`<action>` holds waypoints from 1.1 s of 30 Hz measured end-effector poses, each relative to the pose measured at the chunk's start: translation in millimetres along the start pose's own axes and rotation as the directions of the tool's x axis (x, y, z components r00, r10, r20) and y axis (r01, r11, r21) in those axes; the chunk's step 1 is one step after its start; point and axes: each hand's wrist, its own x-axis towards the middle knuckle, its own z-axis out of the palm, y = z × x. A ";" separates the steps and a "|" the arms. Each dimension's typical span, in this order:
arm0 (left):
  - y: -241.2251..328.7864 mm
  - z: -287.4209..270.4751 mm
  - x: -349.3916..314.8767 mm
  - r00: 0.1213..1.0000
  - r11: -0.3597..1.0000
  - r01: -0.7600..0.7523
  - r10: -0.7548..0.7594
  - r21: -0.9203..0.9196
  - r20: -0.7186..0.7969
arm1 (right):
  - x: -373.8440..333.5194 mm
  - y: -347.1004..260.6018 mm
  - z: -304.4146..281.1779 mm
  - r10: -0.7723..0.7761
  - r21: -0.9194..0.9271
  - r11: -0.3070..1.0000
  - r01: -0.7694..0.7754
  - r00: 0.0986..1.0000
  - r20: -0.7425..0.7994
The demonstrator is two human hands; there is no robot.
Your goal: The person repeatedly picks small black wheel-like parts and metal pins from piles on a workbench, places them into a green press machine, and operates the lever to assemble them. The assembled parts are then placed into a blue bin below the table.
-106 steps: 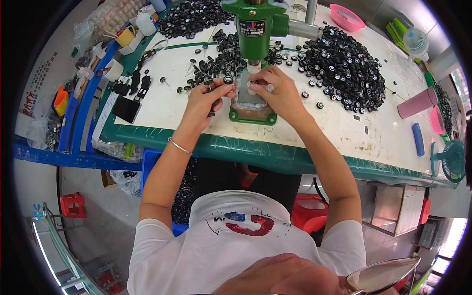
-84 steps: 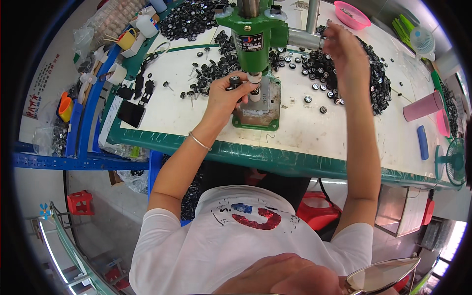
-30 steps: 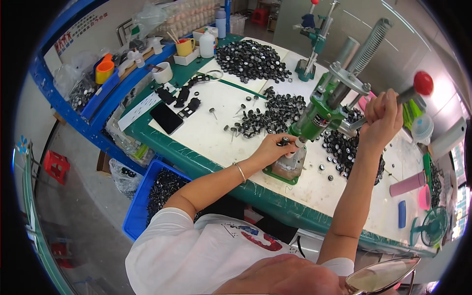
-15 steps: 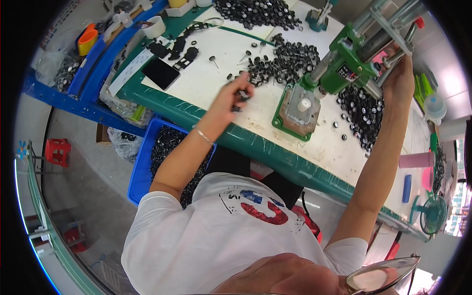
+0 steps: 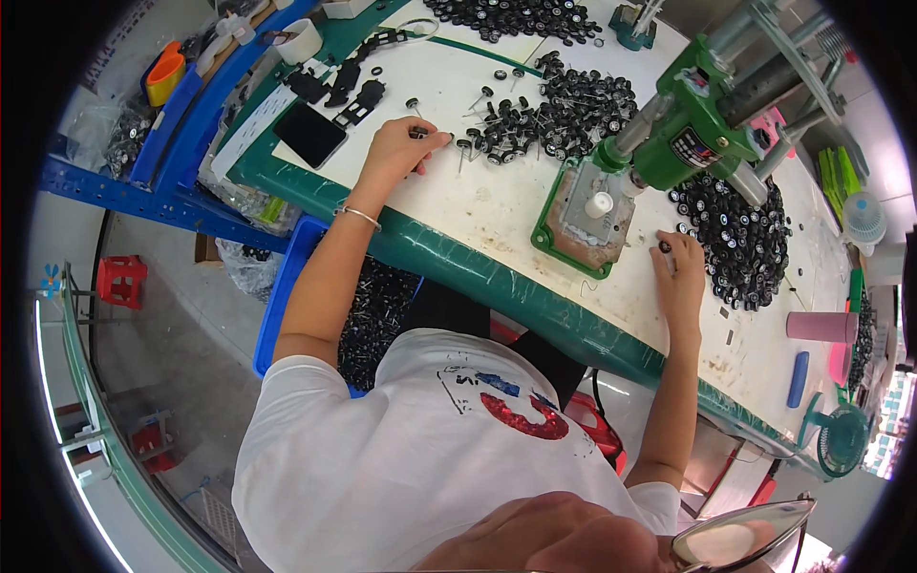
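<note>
My left hand (image 5: 399, 151) is closed over the white table top, with a small black wheel (image 5: 418, 132) showing between its fingers. Loose black wheels on metal pins (image 5: 506, 129) lie just to the right of its fingertips. To the right of the green hand press (image 5: 688, 143), my right hand (image 5: 682, 272) pinches another small black wheel (image 5: 665, 246) close to the table. Left of that hand stands the press base (image 5: 583, 224), with a white round holder (image 5: 599, 204) on its plate. A heap of black wheels (image 5: 740, 244) lies beyond my right fingers.
A phone (image 5: 310, 139) and flat black parts (image 5: 361, 105) lie at the left of the table. Another wheel pile (image 5: 521, 17) is at the back. Below the edge sits a blue bin (image 5: 277, 315) of black pieces. A pink cylinder (image 5: 820, 327) and green fan (image 5: 842, 439) are at right.
My right hand has left the press lever and come down to the table, where it pinches a small wheel. The left hand has moved left, its fingers still closed.
</note>
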 end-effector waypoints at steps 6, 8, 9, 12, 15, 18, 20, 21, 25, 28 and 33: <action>-4.6 -18.2 16.8 0.997 0.993 -0.042 0.035 -0.109 -0.065 | 0.1 2.5 9.5 0.003 0.009 1.000 -0.002 0.996 -0.091; -9.5 -32.3 18.0 0.994 0.994 -0.037 0.026 -0.103 -0.105 | -1.1 3.3 10.0 0.014 0.011 1.000 -0.012 0.994 -0.107; -11.5 -44.2 15.0 1.000 1.000 -0.006 0.006 -0.015 0.001 | -1.6 3.8 10.7 0.017 0.024 1.000 -0.015 0.994 -0.111; -9.6 -89.3 -21.2 0.950 0.969 0.025 -0.100 0.246 0.296 | -3.3 4.6 10.2 0.033 0.055 0.998 -0.027 0.993 -0.118; -27.2 -137.6 -68.1 0.951 0.882 -0.078 -0.073 0.465 0.300 | -4.5 2.6 11.2 0.060 0.086 0.995 -0.051 0.993 -0.103; -16.7 -145.0 -76.4 0.985 0.821 -0.134 0.048 0.554 0.168 | -5.8 5.9 10.5 0.067 0.081 0.995 -0.058 0.991 -0.116; -9.1 -131.7 -73.9 0.989 0.852 -0.149 0.133 0.503 0.069 | -7.3 6.7 11.2 0.081 0.115 0.991 -0.067 0.989 -0.122; -10.0 -121.0 -64.0 0.984 0.875 -0.174 0.176 0.451 0.038 | -7.0 6.4 11.1 0.092 0.130 0.989 -0.075 0.988 -0.125; -27.3 -62.7 5.4 0.979 0.952 -0.159 0.186 0.261 -0.084 | -6.9 2.0 4.8 0.087 0.178 0.982 -0.067 0.991 -0.104; -17.1 -22.0 44.7 0.964 0.927 -0.100 0.181 0.362 -0.196 | -13.0 9.7 3.0 0.065 0.109 0.993 -0.050 0.989 -0.133; -28.1 -2.7 80.1 0.945 0.921 -0.132 0.229 0.366 -0.235 | -11.7 14.2 4.8 0.070 0.057 0.997 -0.061 0.983 -0.169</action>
